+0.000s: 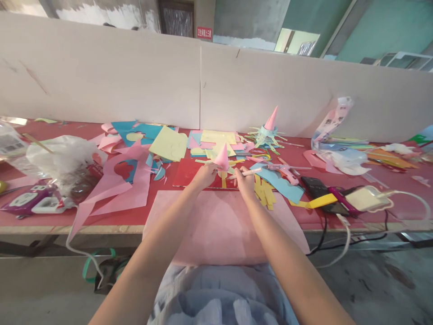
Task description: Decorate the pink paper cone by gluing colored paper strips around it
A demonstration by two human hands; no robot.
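Note:
A pink paper cone [222, 158] stands upright over yellow paper strips [223, 179] on a red board [186, 174]. My left hand [205, 175] pinches the cone low on its left side, fingers closed. Just to the right, my right hand [245, 181] is closed around a slim pale pen-like stick [254, 171]; its tip points left toward the strips under the cone. More yellow strips [264, 192] lie beside my right hand. A pink glue gun [286, 172] rests farther right on a blue paper piece [287, 187].
A finished-looking pink cone with a blue band and pale strips [269, 128] stands behind. Cut paper [169, 143] covers the table's back. A plastic bag [67, 158] is at left; a phone [316, 189], a charger [367, 198] and cables are at right. A pale partition [135, 81] stands behind.

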